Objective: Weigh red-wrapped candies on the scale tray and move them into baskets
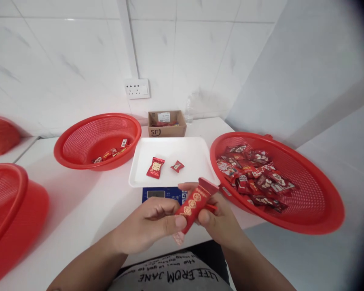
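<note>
A long red wrapped candy bar (194, 204) with gold round emblems is held slantwise before me, over the front of the scale. My left hand (154, 222) pinches its lower end, thumb on top. Around its right side, my right hand (220, 222) is closed, with the thumb beside the wrapper; a bit of another red wrapper (211, 207) shows between those fingers. Just beyond, a white tray (170, 147) bears a larger red candy packet (155, 167) and a small red candy (177, 166). Under the tray, the blue scale (153, 194) is partly hidden by my hands.
To the right stands a red basket (318, 202) heaped with red candy packets (261, 173). Another red basket (69, 153) at the left holds several candies. A further red basket (33, 226) is nearer left. Behind the tray are a cardboard box (167, 131) and a clear plastic bottle (189, 111).
</note>
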### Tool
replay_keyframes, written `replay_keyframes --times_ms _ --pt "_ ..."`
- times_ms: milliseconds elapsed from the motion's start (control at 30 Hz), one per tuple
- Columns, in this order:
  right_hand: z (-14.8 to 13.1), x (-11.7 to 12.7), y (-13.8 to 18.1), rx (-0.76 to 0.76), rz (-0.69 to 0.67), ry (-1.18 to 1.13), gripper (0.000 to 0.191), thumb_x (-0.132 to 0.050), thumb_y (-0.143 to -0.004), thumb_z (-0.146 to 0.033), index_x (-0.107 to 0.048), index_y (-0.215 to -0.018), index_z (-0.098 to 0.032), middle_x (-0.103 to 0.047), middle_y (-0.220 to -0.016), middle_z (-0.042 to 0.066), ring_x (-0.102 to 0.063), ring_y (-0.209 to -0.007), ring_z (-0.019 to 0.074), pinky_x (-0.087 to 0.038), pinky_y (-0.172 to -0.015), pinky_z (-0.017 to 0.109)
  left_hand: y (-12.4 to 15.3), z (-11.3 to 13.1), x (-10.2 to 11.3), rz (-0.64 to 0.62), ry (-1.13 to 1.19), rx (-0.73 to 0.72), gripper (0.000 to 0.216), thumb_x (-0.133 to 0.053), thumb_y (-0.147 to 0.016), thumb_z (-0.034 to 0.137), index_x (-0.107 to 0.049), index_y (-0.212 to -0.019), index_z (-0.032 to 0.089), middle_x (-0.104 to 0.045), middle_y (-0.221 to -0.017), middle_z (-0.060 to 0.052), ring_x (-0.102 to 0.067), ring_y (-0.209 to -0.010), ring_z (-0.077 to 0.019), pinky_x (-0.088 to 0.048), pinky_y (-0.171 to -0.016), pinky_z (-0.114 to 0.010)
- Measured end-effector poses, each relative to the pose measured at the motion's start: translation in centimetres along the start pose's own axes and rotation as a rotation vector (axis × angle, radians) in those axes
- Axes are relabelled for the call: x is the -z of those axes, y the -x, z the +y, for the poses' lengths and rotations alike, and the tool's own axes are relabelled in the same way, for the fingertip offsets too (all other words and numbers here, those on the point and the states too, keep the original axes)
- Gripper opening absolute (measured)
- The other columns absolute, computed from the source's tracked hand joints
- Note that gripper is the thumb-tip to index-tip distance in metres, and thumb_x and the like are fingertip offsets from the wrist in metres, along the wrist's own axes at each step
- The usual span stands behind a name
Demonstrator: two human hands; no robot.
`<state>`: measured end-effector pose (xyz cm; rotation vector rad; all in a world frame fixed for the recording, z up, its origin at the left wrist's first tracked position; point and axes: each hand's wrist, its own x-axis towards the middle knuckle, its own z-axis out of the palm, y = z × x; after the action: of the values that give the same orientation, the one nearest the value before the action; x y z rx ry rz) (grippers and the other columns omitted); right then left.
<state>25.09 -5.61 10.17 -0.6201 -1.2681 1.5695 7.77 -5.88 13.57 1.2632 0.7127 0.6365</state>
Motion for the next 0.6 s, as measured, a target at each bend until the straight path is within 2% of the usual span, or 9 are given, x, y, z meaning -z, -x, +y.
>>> replay_keyframes --times_ms 100,200,300,433,533,600 --pt "-0.3 -0.4 -0.1 0.006 -0.053 0.028 0.035 -0.069 -0.076 -0.054 -0.071 -0.093 -0.024 -0.064 -0.066 0.001 -0.058 -0.055 0.0145 -0.05 -0.053 0.028 0.3 0.1 0.0 -0.013 0.074 0.033 0.045 -0.065 -0.076 0.057 -0.057 -0.058 0.017 -0.053 -0.053 0.0 -0.047 -0.049 -0.0111 -0.039 -0.051 -0.024" --pt "-0.4 -0.9 -0.1 0.11 0.023 0.105 0.025 -0.07 -0.077 -0.051 -0.072 -0.086 -0.027 -0.062 -0.067 0.001 -0.056 -0.055 0.0153 -0.049 -0.049 0.029 0.5 -0.1 0.0 0.048 0.044 -0.011 0.048 -0.063 -0.075 0.061 -0.058 -0.06 0.016 -0.052 -0.055 0.0 -0.043 -0.051 -0.0104 -0.034 -0.05 -0.023" --pt "-0.1 -1.0 0.1 0.217 0.074 0.126 0.016 -0.072 -0.078 -0.043 -0.074 -0.09 -0.032 -0.061 -0.073 0.001 -0.057 -0.058 0.0144 -0.048 -0.051 0.028 0.8 -0.4 -0.1 0.092 0.002 -0.05 0.048 -0.061 -0.075 0.064 -0.059 -0.066 0.016 -0.05 -0.059 0.0 -0.041 -0.056 -0.0117 -0.032 -0.052 -0.024" --pt "0.3 -0.9 0.5 0.272 0.052 0.148 0.017 -0.071 -0.08 -0.038 -0.073 -0.097 -0.038 -0.06 -0.078 0.0 -0.059 -0.064 0.0141 -0.048 -0.057 0.028 1.1 -0.6 -0.1 0.102 -0.015 -0.055 0.047 -0.06 -0.076 0.063 -0.058 -0.067 0.017 -0.049 -0.062 0.0 -0.043 -0.061 -0.0139 -0.032 -0.055 -0.026" --pt "0.3 -0.8 0.7 0.281 0.045 0.207 0.019 -0.07 -0.081 -0.043 -0.073 -0.098 -0.038 -0.061 -0.079 0.001 -0.059 -0.065 0.0149 -0.047 -0.057 0.029 1.2 -0.6 -0.1 0.109 -0.016 -0.072 0.045 -0.06 -0.078 0.06 -0.057 -0.067 0.017 -0.048 -0.064 0.0 -0.042 -0.062 -0.0138 -0.031 -0.057 -0.026" --pt "0.3 -0.8 0.9 0.301 0.069 0.253 0.026 -0.07 -0.078 -0.049 -0.071 -0.102 -0.039 -0.061 -0.076 0.0 -0.056 -0.061 0.0146 -0.045 -0.054 0.028 1.2 -0.5 0.0 0.128 -0.016 -0.078 0.044 -0.06 -0.079 0.059 -0.057 -0.066 0.017 -0.047 -0.063 0.001 -0.04 -0.06 -0.0129 -0.029 -0.055 -0.026"
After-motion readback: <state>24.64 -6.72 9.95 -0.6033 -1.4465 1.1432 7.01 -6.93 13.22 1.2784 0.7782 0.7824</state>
